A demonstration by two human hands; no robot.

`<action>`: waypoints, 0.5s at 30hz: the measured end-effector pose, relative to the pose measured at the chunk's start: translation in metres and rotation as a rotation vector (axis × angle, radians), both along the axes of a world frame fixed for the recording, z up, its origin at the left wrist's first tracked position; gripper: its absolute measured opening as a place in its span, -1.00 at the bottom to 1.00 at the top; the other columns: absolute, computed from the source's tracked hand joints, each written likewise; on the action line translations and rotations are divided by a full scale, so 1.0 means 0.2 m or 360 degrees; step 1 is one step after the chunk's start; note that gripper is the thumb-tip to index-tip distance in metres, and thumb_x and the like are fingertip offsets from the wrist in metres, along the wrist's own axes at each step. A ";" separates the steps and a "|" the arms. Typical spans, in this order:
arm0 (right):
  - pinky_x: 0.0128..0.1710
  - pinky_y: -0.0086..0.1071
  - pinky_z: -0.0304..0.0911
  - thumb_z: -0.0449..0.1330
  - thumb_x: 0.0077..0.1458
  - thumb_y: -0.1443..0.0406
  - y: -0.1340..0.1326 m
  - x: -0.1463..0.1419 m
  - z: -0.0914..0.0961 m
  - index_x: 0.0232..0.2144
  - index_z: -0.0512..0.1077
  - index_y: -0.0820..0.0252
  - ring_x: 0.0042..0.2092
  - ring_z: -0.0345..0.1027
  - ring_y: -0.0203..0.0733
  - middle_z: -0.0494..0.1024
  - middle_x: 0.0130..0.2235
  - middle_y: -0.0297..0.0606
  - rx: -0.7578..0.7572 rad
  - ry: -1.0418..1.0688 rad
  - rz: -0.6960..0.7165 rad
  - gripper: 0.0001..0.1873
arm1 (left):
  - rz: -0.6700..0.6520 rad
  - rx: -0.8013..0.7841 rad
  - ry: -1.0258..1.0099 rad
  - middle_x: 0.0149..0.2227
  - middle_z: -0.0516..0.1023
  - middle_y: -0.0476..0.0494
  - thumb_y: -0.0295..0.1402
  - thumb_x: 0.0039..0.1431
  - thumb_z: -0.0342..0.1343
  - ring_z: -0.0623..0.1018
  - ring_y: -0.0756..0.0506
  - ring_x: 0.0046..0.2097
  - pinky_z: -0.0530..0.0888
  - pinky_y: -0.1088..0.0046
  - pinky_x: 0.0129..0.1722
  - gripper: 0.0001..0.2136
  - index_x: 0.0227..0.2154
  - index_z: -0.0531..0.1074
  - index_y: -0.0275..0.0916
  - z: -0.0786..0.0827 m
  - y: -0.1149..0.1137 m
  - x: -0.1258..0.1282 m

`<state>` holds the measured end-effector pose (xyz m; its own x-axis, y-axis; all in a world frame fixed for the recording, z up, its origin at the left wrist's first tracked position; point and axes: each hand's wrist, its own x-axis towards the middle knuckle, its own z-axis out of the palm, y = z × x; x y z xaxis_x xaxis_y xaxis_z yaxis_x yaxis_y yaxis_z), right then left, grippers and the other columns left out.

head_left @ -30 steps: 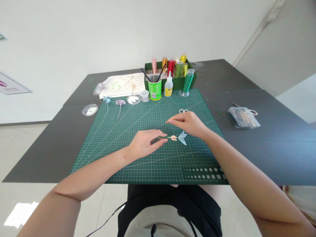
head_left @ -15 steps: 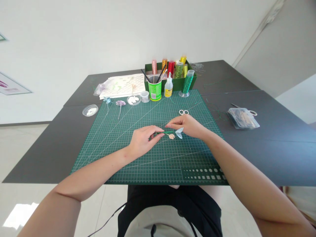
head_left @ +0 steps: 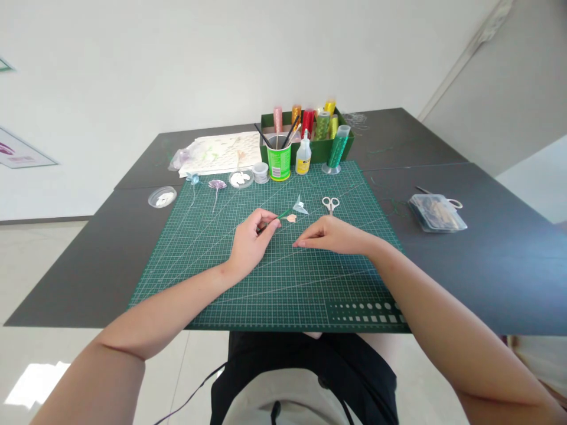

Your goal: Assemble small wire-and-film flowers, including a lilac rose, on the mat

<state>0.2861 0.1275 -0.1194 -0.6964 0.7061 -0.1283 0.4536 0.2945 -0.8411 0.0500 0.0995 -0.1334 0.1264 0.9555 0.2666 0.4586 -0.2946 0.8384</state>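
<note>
My left hand (head_left: 249,239) pinches the green thread-wrapped stem (head_left: 284,213) of a handmade flower spray, just above the cutting mat (head_left: 212,260). From the stem's right end a small peach flower (head_left: 291,218) sticks out, and a pale blue flower (head_left: 300,205) sits slightly beyond it. To the right, and nearer to me, my right hand (head_left: 330,234) has thumb and fingers pressed together. Whatever lies between those fingertips is too fine to see. White-handled scissors (head_left: 330,204) lie just beyond my right hand, their blades partly hidden by it.
At the back stand a green can (head_left: 279,162) of brushes, a glue bottle (head_left: 303,156), a green thread spool (head_left: 339,149) and a green box (head_left: 352,141) of spools. Finished flowers (head_left: 217,185) and small dishes (head_left: 162,197) lie left. A plastic box (head_left: 437,212) sits right.
The flower spray has tilted, its blossoms swinging away from me and left, with my left hand moving slightly away. My right hand has come down toward me, uncovering more of the scissors.
</note>
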 end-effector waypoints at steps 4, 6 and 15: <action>-0.47 -0.38 0.13 0.25 0.22 0.12 -0.04 -0.01 0.04 -0.15 0.72 0.20 -0.46 0.31 -0.27 0.72 -0.34 -0.22 0.0008 -0.0031 0.0107 -0.65 | -0.0010 -0.0095 -0.0015 -0.26 0.68 -0.07 -0.28 0.32 0.14 0.61 -0.08 -0.25 0.48 0.39 -0.19 -0.87 -0.17 0.50 -0.19 -0.02 0.03 -0.01; -0.51 -0.39 0.05 0.24 0.24 0.12 -0.05 -0.01 0.06 -0.12 0.71 0.21 -0.52 0.22 -0.32 0.70 -0.39 -0.25 0.0023 -0.0009 0.0142 -0.64 | -0.0029 -0.0135 0.0003 -0.27 0.68 -0.05 -0.31 0.30 0.16 0.61 -0.07 -0.25 0.48 0.40 -0.19 -0.88 -0.16 0.51 -0.19 -0.03 0.04 -0.01; -0.52 -0.38 -0.05 0.22 0.27 0.10 -0.09 -0.01 0.11 -0.13 0.71 0.22 -0.52 0.05 -0.33 0.48 -0.53 -0.34 0.0092 0.0280 0.0053 -0.63 | -0.0287 -0.0233 0.0200 -0.28 0.70 0.00 -0.31 0.30 0.18 0.63 -0.07 -0.28 0.46 0.42 -0.26 -0.91 -0.24 0.57 -0.16 0.00 0.00 0.01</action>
<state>0.2836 0.1100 -0.0964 -0.7278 0.6848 0.0375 0.2901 0.3570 -0.8879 0.0516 0.0994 -0.1343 0.3212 0.9419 0.0986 0.5131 -0.2606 0.8178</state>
